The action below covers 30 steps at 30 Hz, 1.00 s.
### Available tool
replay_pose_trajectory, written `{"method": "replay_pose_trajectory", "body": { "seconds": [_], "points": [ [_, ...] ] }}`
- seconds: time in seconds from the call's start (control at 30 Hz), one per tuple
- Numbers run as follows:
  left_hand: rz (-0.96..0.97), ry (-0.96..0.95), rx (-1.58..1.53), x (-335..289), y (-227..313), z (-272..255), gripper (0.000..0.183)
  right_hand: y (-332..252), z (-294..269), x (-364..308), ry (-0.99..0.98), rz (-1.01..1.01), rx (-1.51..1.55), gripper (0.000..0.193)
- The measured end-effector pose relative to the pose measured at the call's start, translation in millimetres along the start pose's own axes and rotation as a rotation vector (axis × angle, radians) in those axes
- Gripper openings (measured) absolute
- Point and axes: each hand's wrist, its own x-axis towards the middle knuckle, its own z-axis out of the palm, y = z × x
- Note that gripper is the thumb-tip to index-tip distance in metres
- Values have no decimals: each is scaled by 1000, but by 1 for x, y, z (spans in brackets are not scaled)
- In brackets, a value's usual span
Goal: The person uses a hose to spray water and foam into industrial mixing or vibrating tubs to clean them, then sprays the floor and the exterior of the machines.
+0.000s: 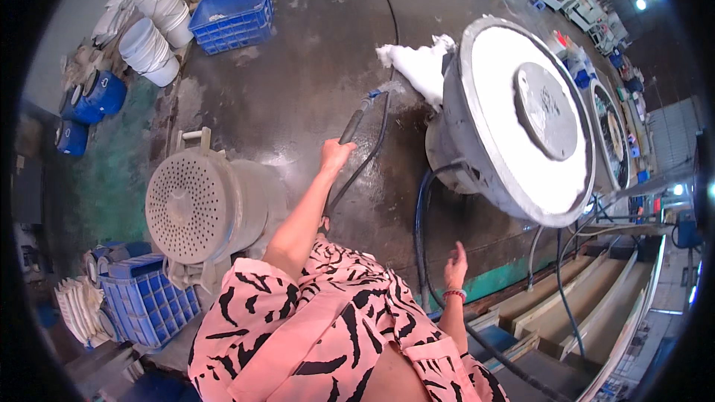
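My left hand (pixel 337 155) is stretched forward and closed around the dark grip of a hose wand (pixel 356 120). Its blue tip points toward the wet floor beside a pile of white foam (pixel 421 68). A black hose (pixel 363 171) loops across the floor near that hand. On the right, my right hand (pixel 456 266) hangs low with its fingers apart and nothing in it; a red bracelet circles the wrist. Ahead of it stands a large round metal tub (pixel 468 82), tilted, filled with white foam around a grey disc (pixel 547 112). Some foam spills over its far-left side.
A beige drum with a perforated round end (pixel 186 205) lies at left. Blue crates (pixel 232 18), white bucket stacks (pixel 149 52) and blue barrels (pixel 104 93) line the far left. Near right are long troughs (pixel 573 294). Hoses hang below the tub, and another round tub (pixel 611 134) stands behind.
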Motion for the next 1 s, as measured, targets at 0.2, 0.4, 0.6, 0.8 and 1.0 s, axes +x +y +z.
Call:
{"method": "replay_pose_trajectory", "body": {
  "seconds": [0.2, 0.4, 0.6, 0.8, 1.0],
  "points": [
    [143, -84, 14, 50, 27, -8, 22, 68, 58, 11, -297, 458, 40, 47],
    [130, -287, 264, 61, 74, 2, 34, 62, 66, 5, -339, 571, 47, 45],
    [149, -324, 283, 92, 101, 28, 40, 104, 71, 36, -360, 550, 47, 48],
    [304, -266, 72, 113, 157, 33, 37, 28, 69, 123, -317, 871, 354, 46],
    [140, -392, -231, 149, 197, 19, 27, -4, 86, 181, -362, 785, 320, 42]
  ]
}}
